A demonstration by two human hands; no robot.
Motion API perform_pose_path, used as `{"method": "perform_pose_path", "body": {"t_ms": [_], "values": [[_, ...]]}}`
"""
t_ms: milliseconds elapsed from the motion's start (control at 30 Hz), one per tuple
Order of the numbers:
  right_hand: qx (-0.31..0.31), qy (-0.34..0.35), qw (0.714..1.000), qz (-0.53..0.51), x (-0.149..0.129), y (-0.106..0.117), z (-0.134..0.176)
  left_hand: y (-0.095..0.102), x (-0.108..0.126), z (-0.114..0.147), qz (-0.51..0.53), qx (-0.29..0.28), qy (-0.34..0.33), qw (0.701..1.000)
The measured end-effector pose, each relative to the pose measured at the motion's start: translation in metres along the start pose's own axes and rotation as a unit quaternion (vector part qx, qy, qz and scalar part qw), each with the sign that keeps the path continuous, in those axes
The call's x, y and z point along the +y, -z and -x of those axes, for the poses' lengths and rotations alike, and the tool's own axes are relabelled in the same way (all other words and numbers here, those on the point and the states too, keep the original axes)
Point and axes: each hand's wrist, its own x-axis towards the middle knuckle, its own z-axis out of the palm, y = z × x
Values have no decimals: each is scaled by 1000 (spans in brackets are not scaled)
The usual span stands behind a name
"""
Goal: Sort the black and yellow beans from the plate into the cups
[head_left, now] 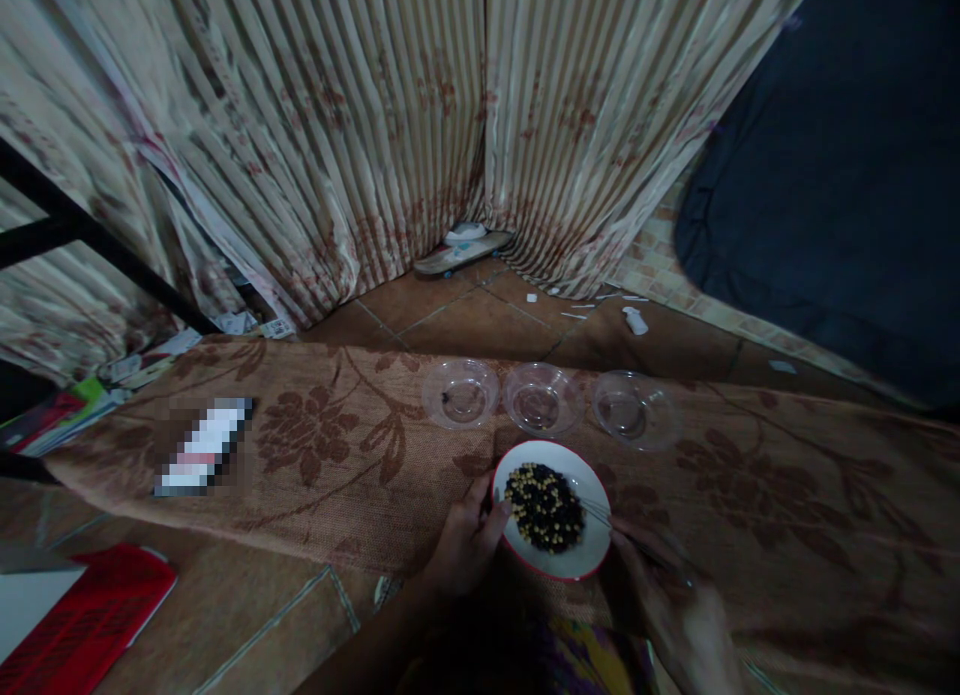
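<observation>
A white plate with a red rim (596, 550) sits at the front edge of the cloth-covered bench, holding a mixed heap of black and yellow beans (546, 507). My left hand (472, 535) grips the plate's left rim, its thumb over the edge. On the other side, my right hand (667, 595) is closed around a thin metal fork (596, 510), whose tines reach over the plate beside the beans. Just beyond the plate stand three clear plastic bowls in a row: a left one (461, 395) with a small dark bit inside, a middle one (541, 399) and a right one (634, 410).
A flowered brown cloth (360, 495) covers the bench. Toward the left lies a blurred-out flat item (202, 450). Striped curtains (405, 125) hang behind, with a skateboard (465, 253) at their foot. A dark covered shape (840, 175) stands at right; a red bag (97, 615) lies lower left.
</observation>
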Motion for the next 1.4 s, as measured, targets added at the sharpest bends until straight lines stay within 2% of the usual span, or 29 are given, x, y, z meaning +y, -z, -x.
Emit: {"method": "perform_pose_path", "body": {"t_ms": [300,500,667,733,867,1033,1200,1300,1400], "values": [[11,42,999,11,2,-1,-2,-1,0,0,15,0,5,1000],[6,32,999,-7,4,1,0,-1,-2,0,-1,5,2,1000],[31,17,999,-27,3,7,-3,0,2,0,3,1,-1,1000],[57,37,997,-27,1,12,-12,0,3,0,8,3,5,1000],[140,118,983,15,-4,27,-48,0,2,0,29,15,-8,999],[200,149,968,32,-2,35,-94,-1,1,-1,44,8,-4,999],[210,127,969,-14,5,30,-100,-4,4,0,38,32,-4,999],[218,106,969,-49,4,28,-86,-4,4,1,31,34,5,999],[215,39,972,-81,0,26,-64,-2,4,0,28,22,2,999]]}}
